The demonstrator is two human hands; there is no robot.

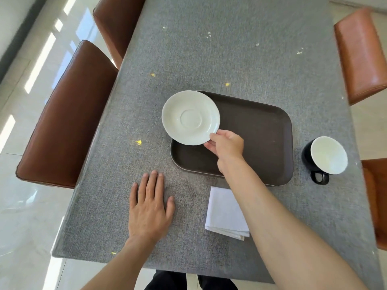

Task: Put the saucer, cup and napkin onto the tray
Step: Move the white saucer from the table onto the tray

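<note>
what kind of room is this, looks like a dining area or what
Most likely a dining area at home or in a café. A long table under a grey cloth has brown leather chairs along both sides, on a glossy tiled floor, with a serving tray laid out.

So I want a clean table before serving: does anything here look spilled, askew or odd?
Small yellow and whitish specks dot the grey tablecloth, like crumbs or bits of light. The cup looks tipped toward the camera beside the tray. Nothing looks broken.
</note>
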